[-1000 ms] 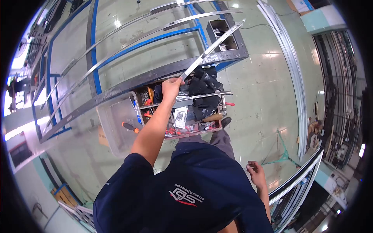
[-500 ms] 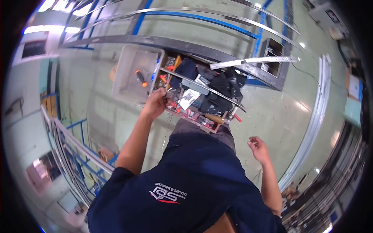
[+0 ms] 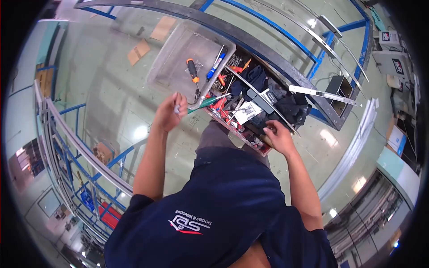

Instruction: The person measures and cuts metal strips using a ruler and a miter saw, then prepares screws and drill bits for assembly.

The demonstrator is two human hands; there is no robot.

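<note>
My left hand [image 3: 170,112] is closed around a small whitish thing [image 3: 177,109], too little shown to name. Just right of its fingers, a slim green-bodied tool [image 3: 208,102] lies across the near-left corner of the toolbox [image 3: 232,130]. My right hand [image 3: 279,136] is at the toolbox's right end, fingers bent but apart, with nothing visible in them. Beneath it shows part of a wooden handle [image 3: 267,140]. Inside the box are a printed white paper [image 3: 247,113], dark cloth [image 3: 254,77], a long metal bar [image 3: 245,81] and red-handled tools.
Left of the toolbox stands a translucent plastic tub [image 3: 167,56] holding an orange-black screwdriver [image 3: 192,70] and a blue marker [image 3: 216,65]. A blue and dark metal frame [image 3: 268,57] runs behind. Long metal profiles [image 3: 353,152] lie on the right; cardboard pieces [image 3: 138,52] lie on the floor.
My left hand has come away from the toolbox's contents, now at its left side. The right hand has moved in from beside my body to the box's right end. The view has shifted.
</note>
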